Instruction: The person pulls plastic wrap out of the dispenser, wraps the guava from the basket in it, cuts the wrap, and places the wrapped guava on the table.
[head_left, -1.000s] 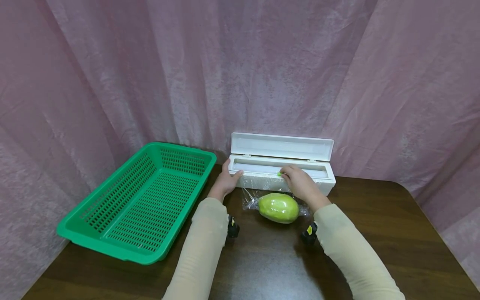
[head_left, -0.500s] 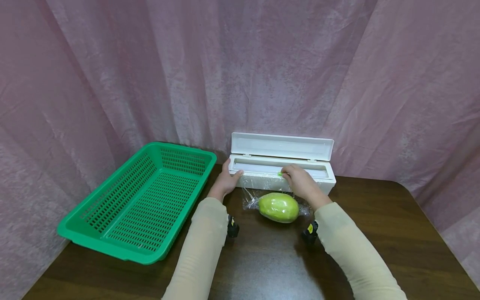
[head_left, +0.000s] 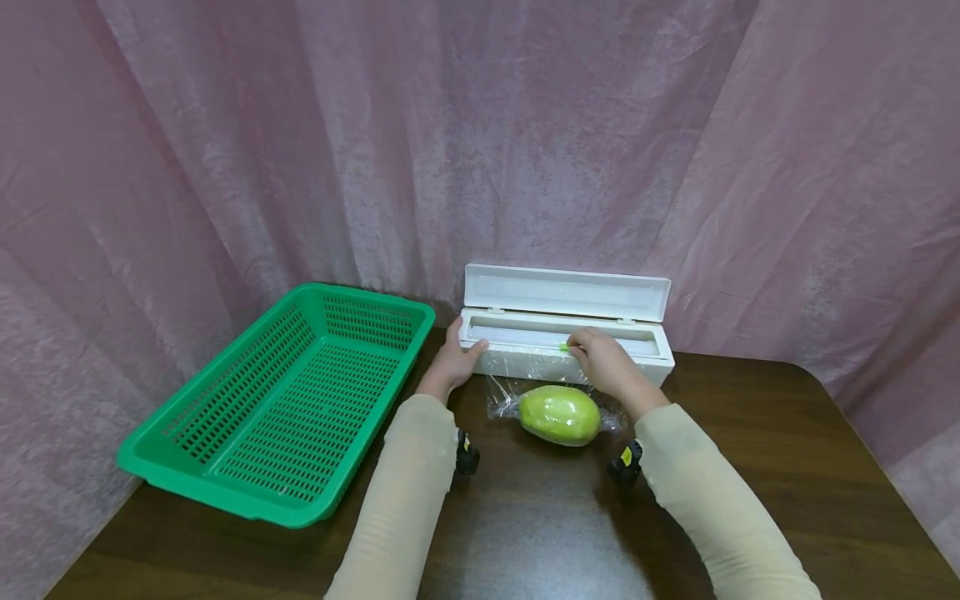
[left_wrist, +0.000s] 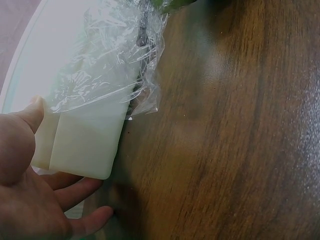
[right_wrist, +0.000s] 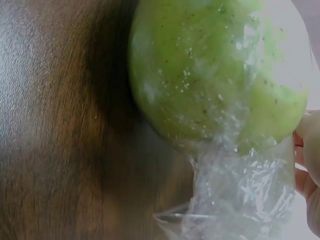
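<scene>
A white cling film dispenser (head_left: 567,292) stands at the back of the table with its lid raised. My left hand (head_left: 450,365) holds its left end, thumb on the top edge and fingers around the end, as the left wrist view shows. Near the middle of the front rim, my right hand (head_left: 607,364) pinches a small bright green slider (head_left: 564,347). Clear film (left_wrist: 125,60) hangs from the dispenser's front. Just in front lies an oval green fruit (head_left: 559,414), like a papaya, wrapped in film (right_wrist: 240,195) that bunches at both ends. In the right wrist view the fruit hides part of my hand.
To the left sits a large green plastic basket (head_left: 318,425) with slotted sides and nothing in it. A pink curtain (head_left: 480,142) hangs close behind the dispenser. Brown wooden tabletop (head_left: 765,450) extends to the right and front.
My right hand and the green slider have shifted very slightly right along the dispenser's rim. My left hand keeps its hold, and the fruit and basket stay in place.
</scene>
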